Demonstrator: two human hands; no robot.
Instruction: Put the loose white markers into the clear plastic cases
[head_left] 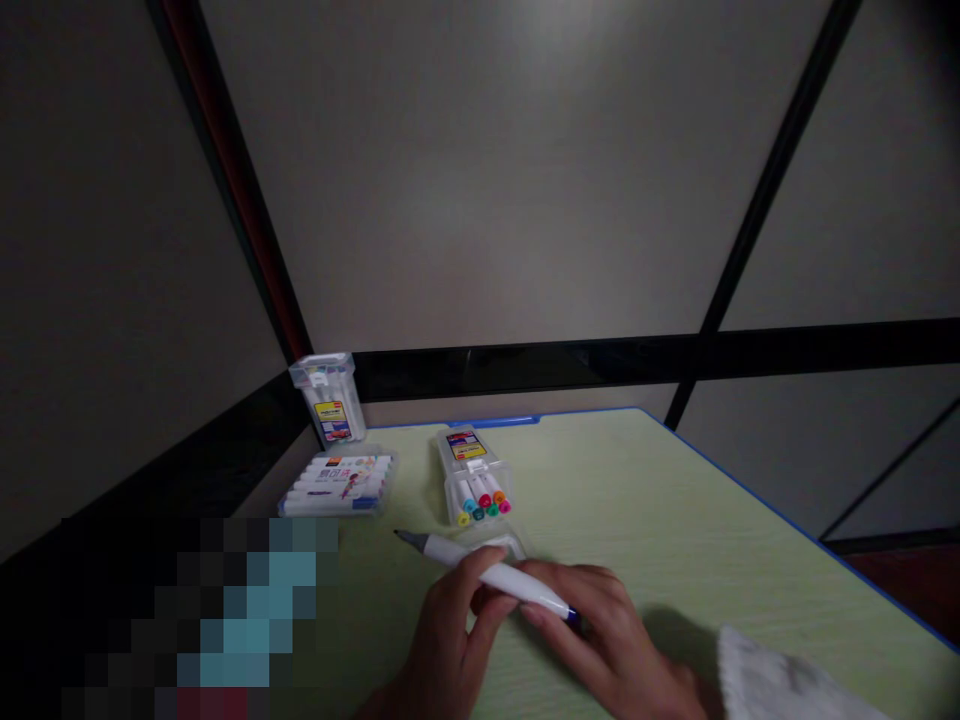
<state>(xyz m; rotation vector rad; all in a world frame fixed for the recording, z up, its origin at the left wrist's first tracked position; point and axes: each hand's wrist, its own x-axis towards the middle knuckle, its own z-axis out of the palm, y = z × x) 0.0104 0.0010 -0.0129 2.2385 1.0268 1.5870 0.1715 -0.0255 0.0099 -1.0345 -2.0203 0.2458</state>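
Note:
Both hands hold one white marker (pixel 480 567) just above the pale green table (pixel 675 520). Its dark uncapped tip points left and its far end is blue. My left hand (pixel 446 650) pinches the middle of the barrel with thumb and forefinger. My right hand (pixel 611 640), in a white sleeve, grips the blue end with its fingers curled round. Just behind the marker lies a clear lid (pixel 504 546).
An open clear case of markers with coloured ends (pixel 474 478) lies behind the hands. A flat pack of white markers (pixel 339 484) lies to the left, and another clear marker box (pixel 328 398) stands upright at the far left corner. The table's blue edge (pixel 787 520) runs along the right.

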